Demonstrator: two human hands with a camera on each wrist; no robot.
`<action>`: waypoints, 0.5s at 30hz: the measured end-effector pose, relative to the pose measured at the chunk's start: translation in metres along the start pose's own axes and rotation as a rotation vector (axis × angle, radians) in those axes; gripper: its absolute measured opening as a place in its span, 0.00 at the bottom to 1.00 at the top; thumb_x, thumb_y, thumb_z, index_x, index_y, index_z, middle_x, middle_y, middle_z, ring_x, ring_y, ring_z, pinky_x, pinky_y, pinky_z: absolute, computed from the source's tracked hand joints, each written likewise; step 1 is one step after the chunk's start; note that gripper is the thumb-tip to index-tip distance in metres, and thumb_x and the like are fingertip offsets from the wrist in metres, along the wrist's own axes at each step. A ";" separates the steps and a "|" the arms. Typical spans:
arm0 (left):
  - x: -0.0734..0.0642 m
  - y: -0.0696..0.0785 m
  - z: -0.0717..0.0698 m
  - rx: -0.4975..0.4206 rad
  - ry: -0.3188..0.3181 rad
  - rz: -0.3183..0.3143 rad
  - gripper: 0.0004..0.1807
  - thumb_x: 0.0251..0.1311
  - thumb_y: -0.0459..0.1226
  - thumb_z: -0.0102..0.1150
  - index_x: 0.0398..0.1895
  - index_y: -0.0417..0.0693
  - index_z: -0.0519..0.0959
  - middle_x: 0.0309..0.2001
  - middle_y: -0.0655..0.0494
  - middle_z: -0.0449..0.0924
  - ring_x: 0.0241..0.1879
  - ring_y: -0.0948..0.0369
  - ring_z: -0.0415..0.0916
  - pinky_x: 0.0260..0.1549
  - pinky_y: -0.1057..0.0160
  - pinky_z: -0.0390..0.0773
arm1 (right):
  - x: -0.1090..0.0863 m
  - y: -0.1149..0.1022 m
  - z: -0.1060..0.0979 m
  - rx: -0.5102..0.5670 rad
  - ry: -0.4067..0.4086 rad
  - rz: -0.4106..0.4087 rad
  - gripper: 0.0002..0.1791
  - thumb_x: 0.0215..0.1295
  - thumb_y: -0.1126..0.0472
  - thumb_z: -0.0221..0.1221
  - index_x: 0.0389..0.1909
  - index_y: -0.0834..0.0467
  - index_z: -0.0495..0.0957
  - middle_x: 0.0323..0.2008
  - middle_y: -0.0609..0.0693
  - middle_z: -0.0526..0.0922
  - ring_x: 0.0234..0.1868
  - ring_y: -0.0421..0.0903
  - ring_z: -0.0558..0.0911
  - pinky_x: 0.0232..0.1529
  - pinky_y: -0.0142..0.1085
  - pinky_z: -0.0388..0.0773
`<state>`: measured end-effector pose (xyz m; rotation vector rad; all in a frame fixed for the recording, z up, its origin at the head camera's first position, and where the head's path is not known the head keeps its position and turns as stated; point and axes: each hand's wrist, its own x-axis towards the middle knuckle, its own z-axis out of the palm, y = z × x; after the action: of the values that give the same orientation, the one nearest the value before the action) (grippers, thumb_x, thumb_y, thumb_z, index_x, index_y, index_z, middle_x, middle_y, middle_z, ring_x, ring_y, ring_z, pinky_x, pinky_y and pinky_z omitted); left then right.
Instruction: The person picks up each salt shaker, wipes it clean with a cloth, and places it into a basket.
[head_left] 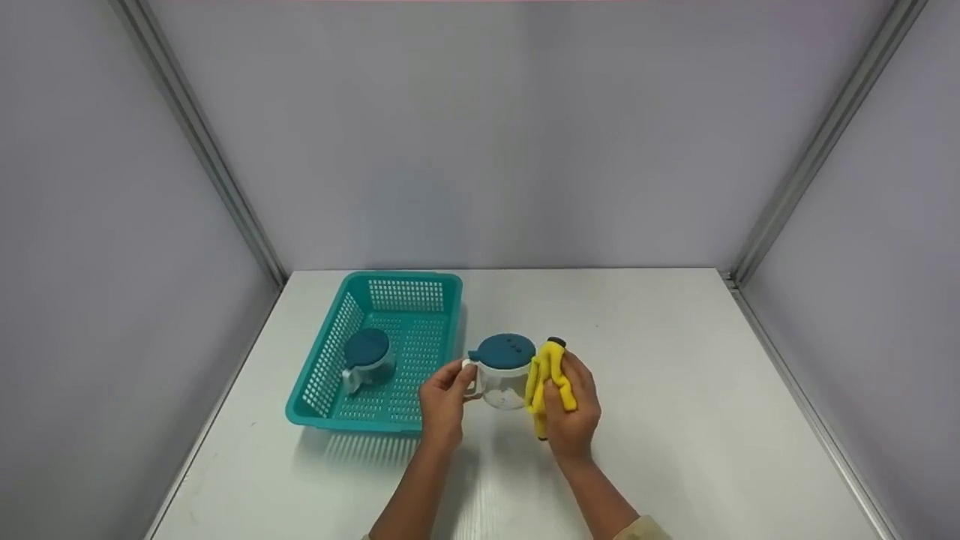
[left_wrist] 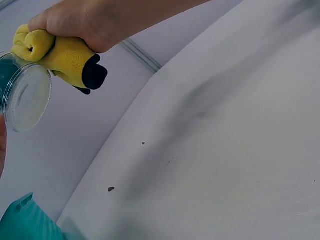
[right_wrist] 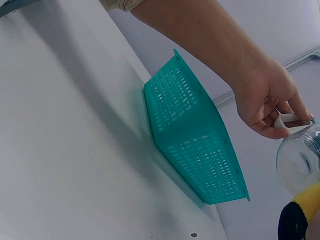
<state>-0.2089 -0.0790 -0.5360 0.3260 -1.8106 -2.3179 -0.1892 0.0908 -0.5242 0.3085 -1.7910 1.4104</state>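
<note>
A clear glass jar (head_left: pixel 503 386) with a blue lid (head_left: pixel 507 351) and a white handle is held up above the table. My left hand (head_left: pixel 444 401) pinches its handle (right_wrist: pixel 292 121) between thumb and fingers. In my right hand (head_left: pixel 576 409) is a bunched yellow cloth (head_left: pixel 550 382) with dark edges, pressed against the jar's right side. The left wrist view shows the jar's round base (left_wrist: pixel 31 97) and the yellow cloth (left_wrist: pixel 62 55) touching the glass; the left hand is mostly out of that view.
To the left, a teal plastic basket (head_left: pixel 300 375) stands on the white table (head_left: pixel 675 420). A second lidded jar (head_left: pixel 369 356) with a blue lid lies inside it. Pale panels (head_left: pixel 495 135) enclose the table at the back and both sides.
</note>
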 end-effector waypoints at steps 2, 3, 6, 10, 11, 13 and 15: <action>0.000 0.000 -0.001 -0.007 -0.008 -0.001 0.16 0.63 0.42 0.64 0.49 0.43 0.83 0.43 0.48 0.86 0.42 0.55 0.83 0.39 0.57 0.86 | -0.001 0.008 0.001 -0.024 0.010 -0.052 0.25 0.53 0.83 0.56 0.55 0.73 0.74 0.56 0.71 0.75 0.56 0.37 0.77 0.58 0.24 0.73; 0.000 0.000 -0.001 -0.010 -0.011 -0.003 0.16 0.63 0.42 0.64 0.49 0.43 0.83 0.43 0.48 0.86 0.43 0.55 0.83 0.39 0.57 0.86 | -0.002 0.013 0.002 -0.038 0.014 -0.077 0.25 0.52 0.83 0.57 0.55 0.73 0.75 0.56 0.71 0.75 0.56 0.39 0.78 0.58 0.24 0.72; 0.001 0.000 -0.003 -0.016 -0.015 -0.009 0.16 0.63 0.43 0.65 0.49 0.43 0.83 0.43 0.49 0.86 0.43 0.55 0.83 0.40 0.58 0.85 | -0.005 0.028 0.003 -0.085 0.021 -0.138 0.27 0.50 0.83 0.59 0.54 0.70 0.77 0.57 0.69 0.76 0.58 0.47 0.78 0.60 0.26 0.71; 0.000 0.001 -0.004 -0.029 -0.015 0.009 0.16 0.63 0.41 0.65 0.49 0.41 0.83 0.42 0.49 0.86 0.42 0.55 0.82 0.39 0.57 0.85 | -0.006 0.040 0.001 -0.149 0.016 -0.193 0.27 0.50 0.81 0.61 0.55 0.66 0.79 0.58 0.64 0.77 0.57 0.55 0.78 0.61 0.27 0.71; 0.000 0.001 -0.003 -0.034 -0.017 0.017 0.15 0.63 0.40 0.64 0.49 0.41 0.83 0.42 0.49 0.86 0.42 0.54 0.82 0.39 0.57 0.85 | -0.006 0.042 0.001 -0.167 0.010 -0.200 0.27 0.51 0.81 0.61 0.55 0.65 0.79 0.58 0.63 0.77 0.57 0.55 0.78 0.61 0.27 0.71; -0.002 0.002 -0.003 -0.039 -0.021 0.039 0.15 0.64 0.39 0.64 0.49 0.39 0.83 0.41 0.49 0.85 0.42 0.54 0.82 0.39 0.57 0.85 | -0.005 0.044 -0.001 -0.212 -0.005 -0.204 0.27 0.53 0.78 0.61 0.56 0.63 0.80 0.59 0.60 0.77 0.57 0.55 0.77 0.62 0.27 0.70; -0.003 0.003 -0.002 -0.037 -0.026 0.060 0.14 0.64 0.38 0.63 0.48 0.39 0.83 0.41 0.49 0.85 0.42 0.55 0.82 0.39 0.57 0.86 | -0.004 0.046 -0.002 -0.260 -0.029 -0.196 0.26 0.55 0.76 0.62 0.57 0.61 0.80 0.60 0.58 0.77 0.57 0.54 0.77 0.62 0.25 0.69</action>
<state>-0.2052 -0.0813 -0.5331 0.2340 -1.7624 -2.3222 -0.2145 0.1076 -0.5590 0.3568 -1.8869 1.0295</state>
